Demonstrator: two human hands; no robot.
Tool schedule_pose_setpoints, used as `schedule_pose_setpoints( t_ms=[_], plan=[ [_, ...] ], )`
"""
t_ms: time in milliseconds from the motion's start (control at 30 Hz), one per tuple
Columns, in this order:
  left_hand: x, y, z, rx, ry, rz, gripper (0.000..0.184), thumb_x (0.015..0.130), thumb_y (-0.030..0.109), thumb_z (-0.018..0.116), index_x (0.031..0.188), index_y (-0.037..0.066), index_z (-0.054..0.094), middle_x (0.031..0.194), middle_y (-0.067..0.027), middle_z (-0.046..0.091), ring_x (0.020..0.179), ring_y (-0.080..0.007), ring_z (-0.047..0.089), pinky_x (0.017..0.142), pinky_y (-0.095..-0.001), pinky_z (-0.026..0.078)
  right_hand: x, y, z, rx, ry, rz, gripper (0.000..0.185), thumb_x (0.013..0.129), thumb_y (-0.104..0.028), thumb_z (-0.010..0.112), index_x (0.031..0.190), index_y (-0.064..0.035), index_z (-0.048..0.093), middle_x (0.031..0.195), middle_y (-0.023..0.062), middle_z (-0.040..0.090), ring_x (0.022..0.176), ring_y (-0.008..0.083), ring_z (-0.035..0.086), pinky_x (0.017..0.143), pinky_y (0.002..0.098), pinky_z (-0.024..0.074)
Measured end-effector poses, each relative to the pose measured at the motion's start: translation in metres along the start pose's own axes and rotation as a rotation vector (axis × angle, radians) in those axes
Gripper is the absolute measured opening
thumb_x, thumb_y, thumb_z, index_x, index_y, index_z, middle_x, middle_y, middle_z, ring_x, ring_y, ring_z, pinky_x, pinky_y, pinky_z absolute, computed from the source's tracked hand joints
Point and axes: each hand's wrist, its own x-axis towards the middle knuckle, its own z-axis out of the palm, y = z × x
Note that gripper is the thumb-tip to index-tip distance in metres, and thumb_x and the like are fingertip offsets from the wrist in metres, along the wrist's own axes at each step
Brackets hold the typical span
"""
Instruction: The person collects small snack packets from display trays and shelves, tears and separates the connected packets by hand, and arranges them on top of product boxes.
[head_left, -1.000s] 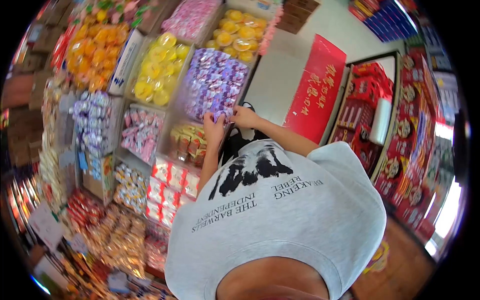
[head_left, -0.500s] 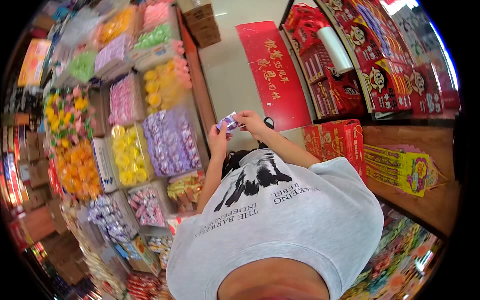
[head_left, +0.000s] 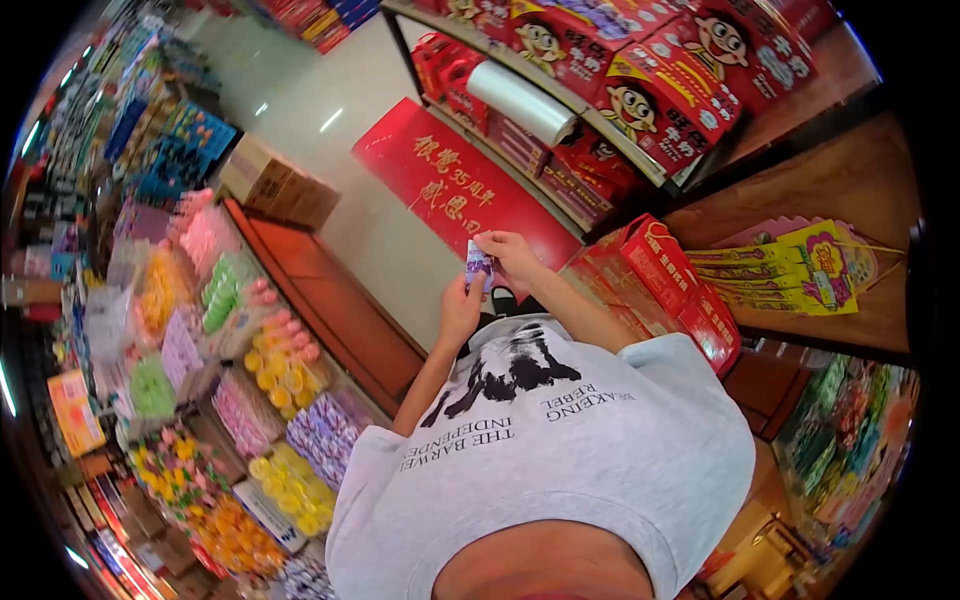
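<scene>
Both of my hands hold a small purple-and-white wrapped packet (head_left: pixel 479 262) in front of my body, over the floor. My left hand (head_left: pixel 462 308) grips its lower end with fingers closed. Fingers pinched, my right hand (head_left: pixel 508 256) has hold of the upper end. To the lower left, a bin of purple-wrapped sweets (head_left: pixel 325 437) lies beside yellow round sweets (head_left: pixel 293 492), apart from my hands.
A red mat with gold characters (head_left: pixel 450 190) lies on the floor ahead. Shelves with red boxes (head_left: pixel 640 100) stand at the upper right, red gift boxes (head_left: pixel 655 270) at the right. Brown cartons (head_left: pixel 275 183) stand beyond the wooden display side (head_left: pixel 320 300). Yellow packs (head_left: pixel 790 268) lie far right.
The view has swung toward the right. Both hands have left the purple sweets bin, with the small packet now between them. The packet is held more upright than half a second ago.
</scene>
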Motion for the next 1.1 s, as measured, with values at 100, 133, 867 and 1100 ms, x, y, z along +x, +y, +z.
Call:
schedule_pose_setpoints(
  t_ms=[100, 133, 867, 1100],
  plan=[
    [0.022, 0.022, 0.021, 0.065, -0.08, 0.013, 0.034, 0.094, 0.032, 0.052, 0.084, 0.0, 0.058, 0.072, -0.0031, 0.06, 0.064, -0.0085, 0.053, 0.059, -0.0238, 0.043, 0.008, -0.019, -0.028, 0.009, 0.061, -0.071, 0.019, 0.088, -0.021, 0.063, 0.088, -0.0028, 0.061, 0.079, 0.0039, 0.06, 0.069, 0.0113, 0.056, 0.061, 0.0256, 0.0458],
    [0.029, 0.023, 0.027, 0.077, -0.107, 0.018, 0.034, 0.094, 0.032, 0.052, 0.084, 0.0, 0.058, 0.072, -0.0031, 0.06, 0.064, -0.0085, 0.053, 0.059, -0.0238, 0.043, 0.009, -0.024, -0.035, -0.033, 0.084, -0.096, 0.018, 0.087, -0.021, 0.064, 0.086, -0.0028, 0.061, 0.078, 0.0038, 0.061, 0.068, 0.0112, 0.056, 0.06, 0.0253, 0.0456],
    [0.276, 0.098, 0.013, 0.27, -0.498, 0.207, 0.024, 0.091, 0.023, 0.058, 0.082, 0.001, 0.058, 0.063, -0.0029, 0.056, 0.057, -0.0091, 0.05, 0.053, -0.0274, 0.04, 0.141, -0.169, -0.055, 0.19, 0.337, -0.291, 0.019, 0.086, -0.022, 0.065, 0.087, -0.004, 0.061, 0.081, 0.0036, 0.063, 0.069, 0.0116, 0.057, 0.064, 0.0258, 0.0457],
    [0.346, 0.126, 0.019, 0.2, -0.451, 0.261, 0.018, 0.092, 0.018, 0.055, 0.093, 0.0, 0.055, 0.069, -0.0016, 0.057, 0.06, -0.0082, 0.05, 0.054, -0.0259, 0.04, 0.175, -0.214, -0.049, 0.15, 0.495, -0.546, 0.02, 0.085, -0.022, 0.067, 0.083, -0.003, 0.061, 0.076, 0.0007, 0.06, 0.066, 0.0081, 0.053, 0.061, 0.0231, 0.0426]
  ],
)
